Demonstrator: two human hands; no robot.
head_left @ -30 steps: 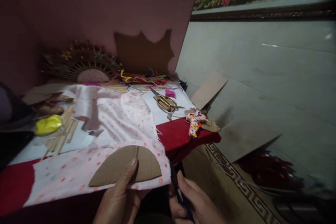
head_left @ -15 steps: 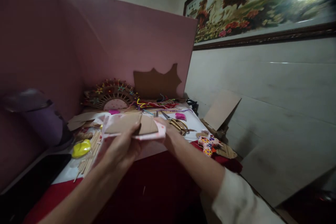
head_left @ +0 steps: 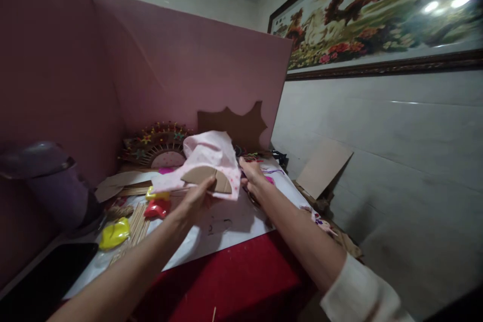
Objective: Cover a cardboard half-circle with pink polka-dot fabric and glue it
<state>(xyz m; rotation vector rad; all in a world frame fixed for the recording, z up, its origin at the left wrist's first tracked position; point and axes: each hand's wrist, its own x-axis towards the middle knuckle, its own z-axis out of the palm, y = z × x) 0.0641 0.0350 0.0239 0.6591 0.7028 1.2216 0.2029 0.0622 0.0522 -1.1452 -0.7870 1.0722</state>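
Observation:
A brown half-round cardboard piece (head_left: pixel 196 175) lies against pink dotted cloth (head_left: pixel 211 148). My left hand (head_left: pixel 202 196) grips both at their lower edge, thumb on the cardboard, and the cloth fans out behind and above it. Just right of the cloth, my right hand (head_left: pixel 254 178) is closed round the scissors (head_left: pixel 252 200). Only dark parts of the scissors show beside and under the fingers; most of them is hidden.
Yellow (head_left: pixel 115 234) and red packets (head_left: pixel 156 208) lie with wooden sticks (head_left: pixel 139 224) at left, near a purple container (head_left: pixel 56 186) and a black flat object (head_left: pixel 53 271). A decorated fan shape (head_left: pixel 162 146) and jagged cardboard (head_left: pixel 234 126) stand behind. Cardboard leans right (head_left: pixel 324 168).
The cloth has spread upward behind the cardboard, with a red packet now uncovered. My right hand has left the cloth and closed on the scissors. The view has shifted slightly.

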